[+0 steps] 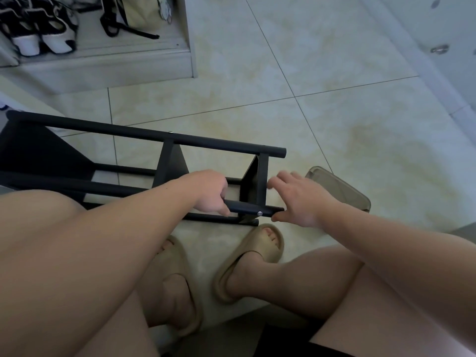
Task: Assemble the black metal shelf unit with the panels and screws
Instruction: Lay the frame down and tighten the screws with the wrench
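Shelf pole (247, 208) between left hand (208, 191), right hand (298, 199)

shelf unit (144, 134): i see it sideways on the floor (334, 112)
left hand (206, 191): grips near tube (247, 208)
right hand (301, 199): spread at tube end

i can read no words, numbers, labels or brand marks anywhere here, not even on the black metal tube shelf frame (219, 144).
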### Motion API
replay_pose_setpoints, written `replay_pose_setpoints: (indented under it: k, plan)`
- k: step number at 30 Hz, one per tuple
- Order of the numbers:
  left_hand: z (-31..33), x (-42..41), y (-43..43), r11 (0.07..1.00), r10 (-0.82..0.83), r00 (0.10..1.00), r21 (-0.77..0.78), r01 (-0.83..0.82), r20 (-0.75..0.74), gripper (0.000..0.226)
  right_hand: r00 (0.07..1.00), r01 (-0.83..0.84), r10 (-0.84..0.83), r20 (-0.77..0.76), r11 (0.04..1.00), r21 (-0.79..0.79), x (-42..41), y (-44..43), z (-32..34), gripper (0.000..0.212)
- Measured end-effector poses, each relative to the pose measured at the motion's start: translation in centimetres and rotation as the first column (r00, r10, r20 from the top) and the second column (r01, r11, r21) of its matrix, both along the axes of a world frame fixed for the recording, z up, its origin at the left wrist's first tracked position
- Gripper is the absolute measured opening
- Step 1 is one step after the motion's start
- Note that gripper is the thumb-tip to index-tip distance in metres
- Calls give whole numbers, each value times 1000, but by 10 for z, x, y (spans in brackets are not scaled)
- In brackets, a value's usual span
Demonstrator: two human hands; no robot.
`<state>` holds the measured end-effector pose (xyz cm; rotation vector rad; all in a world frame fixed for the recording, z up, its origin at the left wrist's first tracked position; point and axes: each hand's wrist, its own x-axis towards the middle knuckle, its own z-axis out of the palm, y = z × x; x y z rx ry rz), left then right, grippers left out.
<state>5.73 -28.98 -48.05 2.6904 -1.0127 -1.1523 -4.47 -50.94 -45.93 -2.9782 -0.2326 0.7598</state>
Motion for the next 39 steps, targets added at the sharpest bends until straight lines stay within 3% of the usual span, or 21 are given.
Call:
replay_pose_setpoints:
  k: [3,5,9,15,25,30,36,39]
  plan:
    - [-3,2,-1,996,88,995,-28,-90,-46,43,991,-49,60,122,994,-94,2,-6,-7,116]
    - [-6,4,-4,990,133,990,-39,-135,-52,46,988,-71,86,126,990,-122,6,-9,-15,128]
    - [-13,6,-9,975,215,972,-30,-219,-97,42,968,-187,206,141,973,-135,14,-11,-31,121]
    - [-25,10,-9,931,357,902,19,-363,-242,30,944,-211,230,238,972,-100,13,-10,-46,113]
    - [-35,19,-16,953,294,908,161,-256,-298,30,945,-225,221,242,974,-14,21,-13,-55,118]
    - [-39,25,-23,942,332,864,80,-327,-379,23,950,-222,218,225,975,-7,22,-14,-54,118]
    - [-33,26,-26,928,361,841,62,-368,-402,48,963,-182,175,207,983,13,26,-13,-50,119]
    - [-35,26,-27,921,357,822,17,-390,-444,45,971,-143,140,196,990,2,31,-14,-47,128]
